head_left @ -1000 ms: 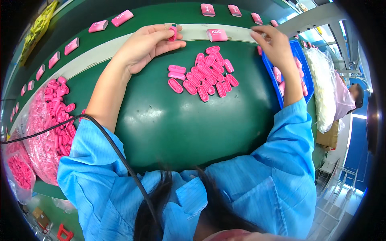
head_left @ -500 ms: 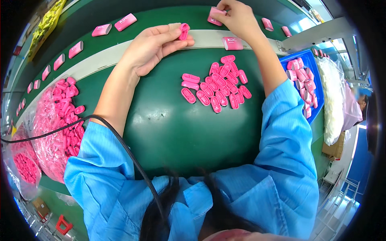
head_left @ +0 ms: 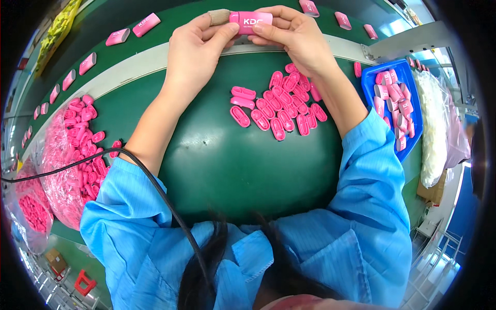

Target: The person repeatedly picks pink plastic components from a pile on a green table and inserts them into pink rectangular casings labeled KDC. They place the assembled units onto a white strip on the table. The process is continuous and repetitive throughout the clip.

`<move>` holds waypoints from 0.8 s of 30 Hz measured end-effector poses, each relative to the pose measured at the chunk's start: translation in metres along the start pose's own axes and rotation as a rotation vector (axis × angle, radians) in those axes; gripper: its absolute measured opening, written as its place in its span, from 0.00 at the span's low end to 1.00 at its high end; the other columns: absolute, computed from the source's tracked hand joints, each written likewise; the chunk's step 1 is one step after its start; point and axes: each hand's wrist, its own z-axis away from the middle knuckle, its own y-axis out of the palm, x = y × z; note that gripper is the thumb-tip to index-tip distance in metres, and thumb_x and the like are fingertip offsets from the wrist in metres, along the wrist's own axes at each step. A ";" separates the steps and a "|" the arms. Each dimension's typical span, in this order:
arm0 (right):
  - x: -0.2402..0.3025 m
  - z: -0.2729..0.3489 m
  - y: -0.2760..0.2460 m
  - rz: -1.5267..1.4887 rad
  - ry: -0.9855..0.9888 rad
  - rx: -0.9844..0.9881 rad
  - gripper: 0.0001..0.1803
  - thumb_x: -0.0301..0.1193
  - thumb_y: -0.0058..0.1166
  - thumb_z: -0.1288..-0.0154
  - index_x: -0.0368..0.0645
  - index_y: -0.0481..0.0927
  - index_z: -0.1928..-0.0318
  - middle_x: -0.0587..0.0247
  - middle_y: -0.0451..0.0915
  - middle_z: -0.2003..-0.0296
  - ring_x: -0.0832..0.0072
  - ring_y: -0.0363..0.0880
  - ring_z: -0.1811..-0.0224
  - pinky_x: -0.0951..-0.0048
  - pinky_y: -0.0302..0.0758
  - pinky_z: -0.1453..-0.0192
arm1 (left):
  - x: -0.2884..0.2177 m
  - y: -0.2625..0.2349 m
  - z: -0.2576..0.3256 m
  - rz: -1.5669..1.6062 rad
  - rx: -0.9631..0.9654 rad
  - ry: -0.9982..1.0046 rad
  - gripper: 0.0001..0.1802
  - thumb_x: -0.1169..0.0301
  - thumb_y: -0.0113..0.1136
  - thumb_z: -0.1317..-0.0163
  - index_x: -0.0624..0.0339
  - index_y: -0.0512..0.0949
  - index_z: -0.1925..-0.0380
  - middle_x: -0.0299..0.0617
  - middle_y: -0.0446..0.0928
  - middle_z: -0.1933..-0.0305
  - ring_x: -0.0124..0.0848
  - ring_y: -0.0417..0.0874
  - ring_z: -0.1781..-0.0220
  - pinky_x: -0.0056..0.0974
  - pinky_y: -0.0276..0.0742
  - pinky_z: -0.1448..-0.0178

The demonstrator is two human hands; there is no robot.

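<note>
A small pink plastic case (head_left: 256, 21) with white printing is held between my two hands above the pale rail. My left hand (head_left: 199, 49) pinches a pink cap (head_left: 234, 18) against the case's left end; a tan covering sits on one of its fingertips. My right hand (head_left: 297, 39) grips the case's right end between thumb and fingers. Cap and case touch; whether they are fully joined I cannot tell. Below my hands, several loose pink oval caps (head_left: 281, 98) lie in a cluster on the green table, most with their hollow side up.
A clear bag (head_left: 57, 165) spills pink caps at the left. On the right stands a blue tray (head_left: 368, 85) of pink cases. Beyond the pale rail (head_left: 124, 77), spaced pink cases (head_left: 146, 24) lie on a green belt. A black cable (head_left: 170, 201) crosses my left arm.
My right hand has come left from over the belt with a pink case, meeting the cap in my left hand. The cases on the belt have shifted leftward. The case on the rail no longer shows there.
</note>
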 end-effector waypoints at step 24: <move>-0.009 -0.063 -0.012 0.788 -0.263 -0.132 0.21 0.30 0.64 0.46 0.32 0.78 0.53 0.55 0.84 0.67 0.75 0.81 0.66 0.73 0.77 0.58 | -0.032 -0.011 0.010 -0.661 0.233 0.180 0.13 0.69 0.58 0.37 0.62 0.80 0.56 0.43 0.80 0.53 0.32 0.81 0.54 0.35 0.77 0.49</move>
